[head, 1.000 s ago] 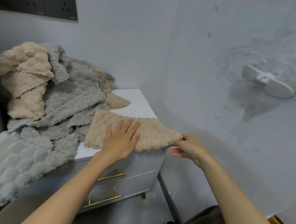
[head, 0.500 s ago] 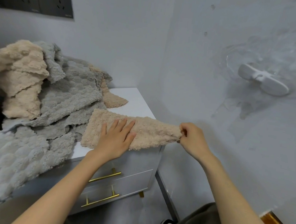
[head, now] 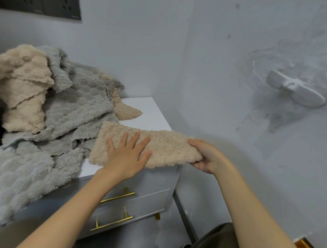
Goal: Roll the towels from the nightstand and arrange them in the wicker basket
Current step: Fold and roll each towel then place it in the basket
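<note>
– One beige towel (head: 162,147) lies along the nightstand's (head: 151,114) front edge. Which step?
– Likely starting the roll: left hand (head: 127,154) presses it flat, right hand (head: 203,155) grips the overhanging end. Next, curl that end inward.

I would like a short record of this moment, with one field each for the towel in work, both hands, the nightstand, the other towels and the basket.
towel in work: beige towel, a long strip across the nightstand's front edge, right end past the corner
left hand: flat on the strip, fingers straight, pressing
right hand: grips the strip's right end
nightstand: white, two drawers, gold handles
other towels: heap of grey and beige towels on the left part
wicker basket: not in view
</note>
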